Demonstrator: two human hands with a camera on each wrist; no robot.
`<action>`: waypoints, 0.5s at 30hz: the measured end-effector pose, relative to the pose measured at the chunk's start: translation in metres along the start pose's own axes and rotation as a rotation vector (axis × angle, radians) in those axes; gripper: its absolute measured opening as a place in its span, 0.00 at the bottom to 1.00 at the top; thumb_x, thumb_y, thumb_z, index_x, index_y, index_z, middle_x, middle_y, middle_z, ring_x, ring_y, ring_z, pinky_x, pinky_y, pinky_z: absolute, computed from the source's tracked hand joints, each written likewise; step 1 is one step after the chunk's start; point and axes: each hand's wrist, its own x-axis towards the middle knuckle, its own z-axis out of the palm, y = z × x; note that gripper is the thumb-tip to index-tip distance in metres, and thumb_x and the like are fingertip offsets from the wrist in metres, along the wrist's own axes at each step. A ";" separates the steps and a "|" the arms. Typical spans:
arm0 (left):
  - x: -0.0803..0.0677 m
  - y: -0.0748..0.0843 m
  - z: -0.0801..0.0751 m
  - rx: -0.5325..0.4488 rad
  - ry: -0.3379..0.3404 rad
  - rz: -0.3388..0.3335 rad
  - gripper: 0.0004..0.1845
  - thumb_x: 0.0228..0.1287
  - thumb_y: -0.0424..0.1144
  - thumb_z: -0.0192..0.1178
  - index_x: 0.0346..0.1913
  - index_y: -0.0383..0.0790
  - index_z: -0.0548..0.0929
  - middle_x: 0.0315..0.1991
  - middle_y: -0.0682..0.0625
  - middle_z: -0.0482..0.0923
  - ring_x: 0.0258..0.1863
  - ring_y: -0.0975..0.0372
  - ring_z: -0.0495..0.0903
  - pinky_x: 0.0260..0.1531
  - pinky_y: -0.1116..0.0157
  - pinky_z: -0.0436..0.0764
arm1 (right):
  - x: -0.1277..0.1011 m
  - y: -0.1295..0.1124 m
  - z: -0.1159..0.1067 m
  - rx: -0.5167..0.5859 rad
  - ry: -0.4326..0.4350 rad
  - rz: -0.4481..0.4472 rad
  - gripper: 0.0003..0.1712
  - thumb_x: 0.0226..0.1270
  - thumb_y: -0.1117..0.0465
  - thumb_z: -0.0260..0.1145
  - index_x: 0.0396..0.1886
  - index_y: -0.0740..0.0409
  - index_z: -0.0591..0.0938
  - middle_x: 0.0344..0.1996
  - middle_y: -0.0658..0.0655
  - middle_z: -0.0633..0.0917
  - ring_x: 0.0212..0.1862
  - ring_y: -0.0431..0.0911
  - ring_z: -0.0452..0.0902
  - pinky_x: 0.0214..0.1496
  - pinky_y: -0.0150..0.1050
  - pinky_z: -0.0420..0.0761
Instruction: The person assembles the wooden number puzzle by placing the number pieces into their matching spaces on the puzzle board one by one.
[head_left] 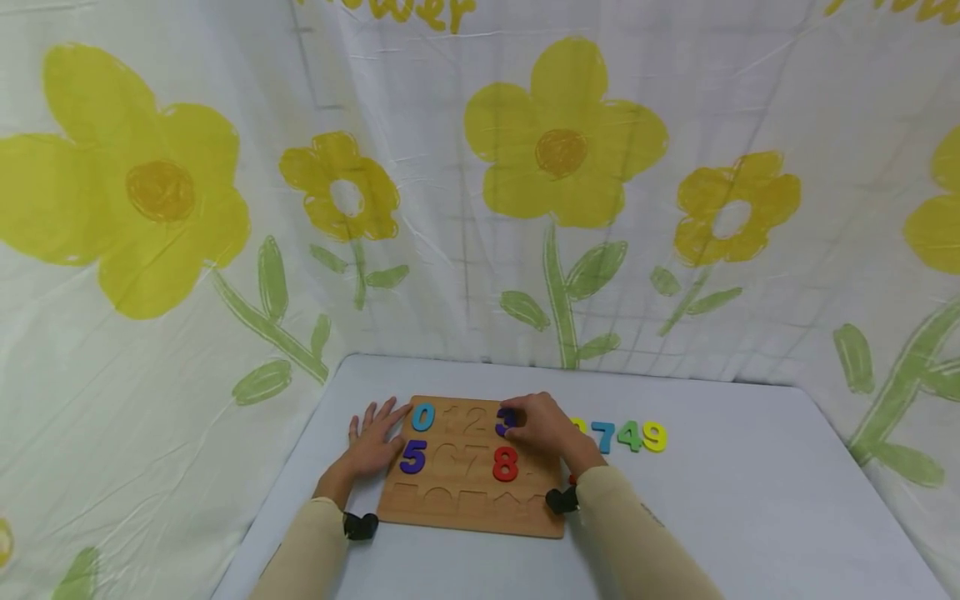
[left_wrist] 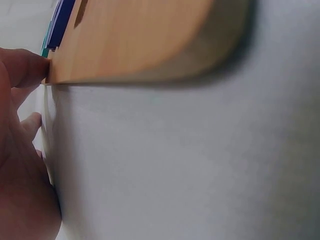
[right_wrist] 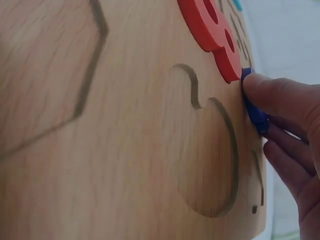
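A wooden number puzzle board (head_left: pixel 465 500) lies on the grey table. A blue 0 (head_left: pixel 423 417), a purple 5 (head_left: pixel 413 457) and a red 8 (head_left: pixel 505 464) sit in its recesses. My right hand (head_left: pixel 542 425) pinches a dark blue 3 (head_left: pixel 503 421) over the board's upper row; in the right wrist view its fingertips (right_wrist: pixel 272 95) press the blue piece (right_wrist: pixel 256 112) beside the red 8 (right_wrist: pixel 212 30). My left hand (head_left: pixel 372 442) rests flat with straight fingers against the board's left edge (left_wrist: pixel 125 45).
Loose numbers lie on the table right of the board: a blue 7 (head_left: pixel 602 436), a green 4 (head_left: pixel 629 435) and a yellow 9 (head_left: pixel 654 436). A flowered cloth backdrop (head_left: pixel 480 192) rises behind and beside the table (head_left: pixel 750 500).
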 end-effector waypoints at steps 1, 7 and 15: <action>0.000 0.001 -0.001 0.000 -0.002 -0.001 0.34 0.77 0.35 0.56 0.85 0.43 0.68 0.89 0.33 0.49 0.88 0.30 0.35 0.80 0.27 0.27 | 0.000 -0.001 0.000 -0.007 -0.001 -0.003 0.28 0.70 0.56 0.80 0.68 0.53 0.88 0.60 0.57 0.91 0.64 0.55 0.85 0.73 0.57 0.82; 0.000 0.003 -0.003 0.001 -0.008 0.000 0.35 0.77 0.36 0.55 0.85 0.43 0.67 0.89 0.32 0.48 0.88 0.29 0.34 0.79 0.27 0.26 | -0.002 -0.003 0.001 -0.027 -0.010 -0.019 0.30 0.70 0.56 0.80 0.70 0.54 0.86 0.61 0.58 0.91 0.65 0.55 0.85 0.73 0.56 0.82; 0.000 0.003 -0.001 0.001 -0.003 -0.002 0.35 0.77 0.36 0.56 0.85 0.42 0.67 0.89 0.32 0.49 0.88 0.29 0.35 0.80 0.27 0.26 | -0.012 -0.007 -0.010 -0.044 0.030 -0.053 0.32 0.68 0.57 0.81 0.70 0.57 0.86 0.61 0.58 0.91 0.65 0.56 0.87 0.71 0.58 0.84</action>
